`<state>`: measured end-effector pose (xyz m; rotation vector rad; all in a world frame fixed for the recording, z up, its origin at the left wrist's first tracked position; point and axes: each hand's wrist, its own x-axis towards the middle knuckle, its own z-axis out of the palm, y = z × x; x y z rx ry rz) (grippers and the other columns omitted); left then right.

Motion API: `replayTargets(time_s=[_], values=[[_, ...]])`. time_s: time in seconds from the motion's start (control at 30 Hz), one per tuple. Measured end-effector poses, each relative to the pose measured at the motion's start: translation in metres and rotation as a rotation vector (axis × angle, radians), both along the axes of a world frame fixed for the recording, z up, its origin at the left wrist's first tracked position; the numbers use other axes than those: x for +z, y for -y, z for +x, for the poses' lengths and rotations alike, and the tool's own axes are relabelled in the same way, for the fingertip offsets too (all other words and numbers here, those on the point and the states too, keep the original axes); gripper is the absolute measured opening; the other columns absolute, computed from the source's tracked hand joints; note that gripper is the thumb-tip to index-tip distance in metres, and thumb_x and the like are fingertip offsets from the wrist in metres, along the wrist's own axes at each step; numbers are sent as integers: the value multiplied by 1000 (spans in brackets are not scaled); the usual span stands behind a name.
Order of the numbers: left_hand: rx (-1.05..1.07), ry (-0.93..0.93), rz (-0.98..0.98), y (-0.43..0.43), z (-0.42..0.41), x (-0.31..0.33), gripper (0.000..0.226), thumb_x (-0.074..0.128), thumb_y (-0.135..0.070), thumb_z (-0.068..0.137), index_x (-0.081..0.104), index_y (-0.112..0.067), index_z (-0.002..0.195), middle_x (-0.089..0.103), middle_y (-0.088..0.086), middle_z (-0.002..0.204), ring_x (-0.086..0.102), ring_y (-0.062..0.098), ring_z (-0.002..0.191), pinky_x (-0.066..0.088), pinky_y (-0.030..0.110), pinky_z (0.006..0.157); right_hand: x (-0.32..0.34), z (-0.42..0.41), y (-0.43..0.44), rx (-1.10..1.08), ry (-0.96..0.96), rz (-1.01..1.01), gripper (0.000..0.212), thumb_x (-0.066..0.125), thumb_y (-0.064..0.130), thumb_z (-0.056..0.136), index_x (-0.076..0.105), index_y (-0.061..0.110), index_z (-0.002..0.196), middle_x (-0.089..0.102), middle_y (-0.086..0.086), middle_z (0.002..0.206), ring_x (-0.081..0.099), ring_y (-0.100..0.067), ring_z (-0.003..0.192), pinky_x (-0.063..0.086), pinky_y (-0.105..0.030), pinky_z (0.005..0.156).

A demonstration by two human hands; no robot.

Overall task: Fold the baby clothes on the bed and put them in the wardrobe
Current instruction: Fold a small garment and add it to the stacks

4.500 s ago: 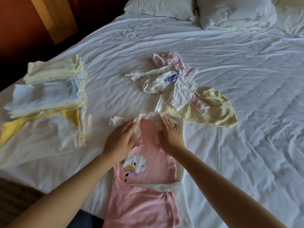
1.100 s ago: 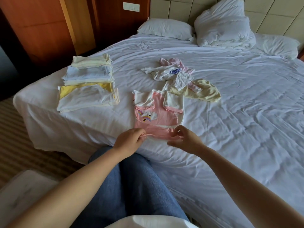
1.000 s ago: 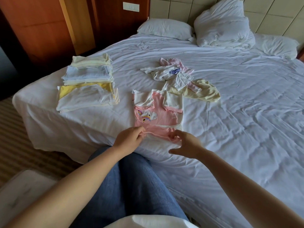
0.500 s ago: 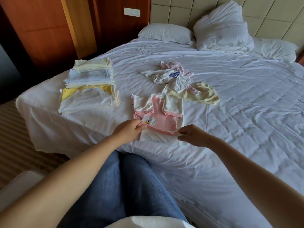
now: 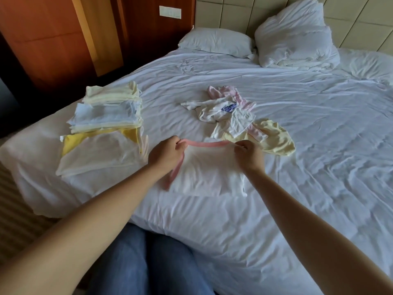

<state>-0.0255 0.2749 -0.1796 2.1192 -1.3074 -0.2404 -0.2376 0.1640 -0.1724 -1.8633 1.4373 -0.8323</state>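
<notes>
I see the white cotton baby garment with pink trim (image 5: 204, 175) on the rumpled white bedsheet (image 5: 308, 188), near its front edge. My left hand (image 5: 164, 153) pinches the lifted pink edge at one corner and my right hand (image 5: 249, 156) pinches the other. A stack of folded pastel clothes (image 5: 106, 128) sits to the left, and a heap of unfolded baby clothes (image 5: 238, 120) lies just beyond.

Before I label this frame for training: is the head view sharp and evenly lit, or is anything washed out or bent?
Head view: daylight washes out the white garment pinched by the left hand and right hand, folds barely visible; the jeans are soft; the wooden wall is dim, its verticals leaning with the wide lens.
</notes>
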Motion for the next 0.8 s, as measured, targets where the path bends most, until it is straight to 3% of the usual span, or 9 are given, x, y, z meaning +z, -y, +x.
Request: replayTargets(time_s=[0.1,0.27,0.47,0.63,0.73,0.8], values=[[-62,184,-11,30,18,-7,33,48,-44,98,46,-18,78,58,1,70,59,28,70,39,36,58,-14,21,22,-79,-93,-46,24,48,21,91,66,20,107,70,-5,103,63,-28,97,46,-34,77],[-183,430,67,74,53,-33,36,49,-49,97,52,-16,83,65,8,73,63,32,69,34,31,54,-47,40,60,-67,-325,-198,25,38,25,96,60,26,109,69,-2,101,63,-29,90,40,-32,70],[-195,458,54,91,67,-90,38,50,-55,94,55,-18,89,69,4,72,67,31,67,42,32,55,-90,39,76,58,-560,-367,27,37,17,97,61,21,109,68,-5,107,61,-32,80,36,-35,80],[-132,307,-16,92,66,-96,33,62,-53,87,58,-23,101,71,-6,96,68,22,85,45,30,65,-102,38,78,50,-477,-410,33,52,14,92,59,19,123,62,-7,115,59,-32,96,40,-40,86],[-116,394,-65,90,64,-77,32,70,-46,82,66,-22,103,64,-3,98,62,23,91,48,34,70,-93,37,75,44,-420,-468,34,48,19,89,62,20,120,61,-3,116,55,-28,107,39,-40,90],[-120,356,-189,86,50,-62,22,65,-36,86,70,-22,101,64,-2,100,61,23,94,49,36,73,-85,38,68,77,-336,-499,36,45,20,88,65,20,118,64,0,118,56,-25,112,38,-38,95]])
